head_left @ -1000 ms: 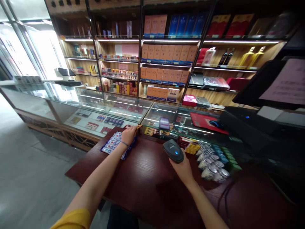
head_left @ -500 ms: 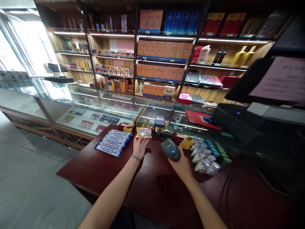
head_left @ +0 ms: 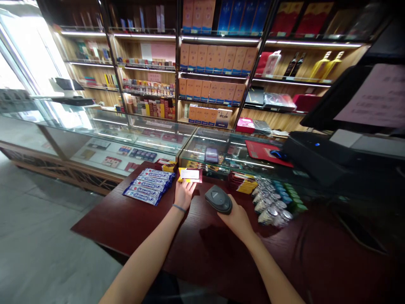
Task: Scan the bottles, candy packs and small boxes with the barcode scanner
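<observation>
Pairing of packet and scanner is what has just been brought about. A red-and-yellow packet [head_left: 190, 175] is held up by the left hand [head_left: 183, 197] at the far edge of the worktop [head_left: 110, 228], and the scanner [head_left: 218, 199] has been swung slightly leftward by the right hand [head_left: 236, 217], so that the gap between them has been narrowed; they are not touching.

The packet's label side is turned toward the scanner and has been brightened to near white, its barcode no longer made out; light from the scanner may be judged the cause, though no beam can be seen. For the work in hand, a reading seems to be under way, but whether one has been taken cannot be told.

In the left grip, the packet's near edge is pinched by bent fingers; the thumb is not clearly shown. The right grip is wrapped fully around the scanner's handle. Blue-and-white sachets [head_left: 148, 185] are laid to the left, and a stack of similar packets [head_left: 242, 182] beside silver-lidded containers [head_left: 268, 207] to the right.
</observation>
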